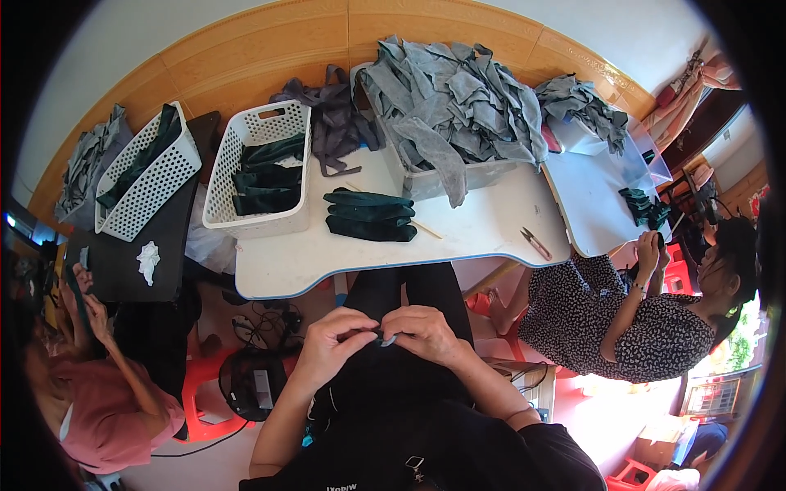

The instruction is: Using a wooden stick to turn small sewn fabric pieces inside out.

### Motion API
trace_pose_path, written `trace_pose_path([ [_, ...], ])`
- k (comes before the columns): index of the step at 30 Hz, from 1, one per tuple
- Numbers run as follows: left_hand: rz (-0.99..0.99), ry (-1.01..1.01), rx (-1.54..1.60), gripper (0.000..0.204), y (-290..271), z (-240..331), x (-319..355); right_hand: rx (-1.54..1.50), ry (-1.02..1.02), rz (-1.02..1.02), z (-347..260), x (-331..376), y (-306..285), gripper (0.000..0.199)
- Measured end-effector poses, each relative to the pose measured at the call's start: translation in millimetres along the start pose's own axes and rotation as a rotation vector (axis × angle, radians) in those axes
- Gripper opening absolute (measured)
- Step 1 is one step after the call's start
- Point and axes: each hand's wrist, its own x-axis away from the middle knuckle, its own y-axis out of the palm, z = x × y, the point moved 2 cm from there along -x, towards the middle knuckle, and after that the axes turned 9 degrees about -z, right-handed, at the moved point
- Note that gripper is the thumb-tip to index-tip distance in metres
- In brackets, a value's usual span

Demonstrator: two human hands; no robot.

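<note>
A: Biggest thing first?
B: White table (368, 254) w/ blue edge, sitting right in front of the person. On its far side a big clear bin (426, 182) is overflowing w/ grey fabric pieces (458, 106); they're hanging over its rim.
A: Other containers?
B: Two white perforated baskets. The basket on the table (260, 168), left end, is holding folded dark green pieces (268, 176), stacked. The basket on the black side table (149, 172) is leaning tilted, w/ a few dark green strips inside. Grey cloth lying behind it at the wall.
A: Loose stuff on the table?
B: Stack of dark green folded pieces (368, 215) lying between basket and bin, approx. mid-table. A thin wooden stick (422, 225) is poking out beside it. Small snips (535, 243) lying near the right edge. Dark purple-grey cloth (336, 114) bunched btwn basket and bin at the back.
A: And the hands?
B: Left hand (334, 344) and right hand (426, 331) are meeting over the lap, below the table edge, fingertips pressed together. Both are pinching a small grey piece (386, 339); only a bit of it is showing btwn the fingers, so can't tell its shape.
A: Others around?
B: A person in a dotted dress (606, 315) is sitting at right, hands on dark fabric at a second white table (598, 188). Another person in pink (106, 417) is sitting at left, holding a dark green strip.
</note>
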Motion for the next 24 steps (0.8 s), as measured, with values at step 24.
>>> trace_pose_path([
  [24,0.16,-0.128,0.042,0.011,15.1,7.5,-12.6,-0.625,0.318,0.034,9.3,-5.6,8.0,0.031],
])
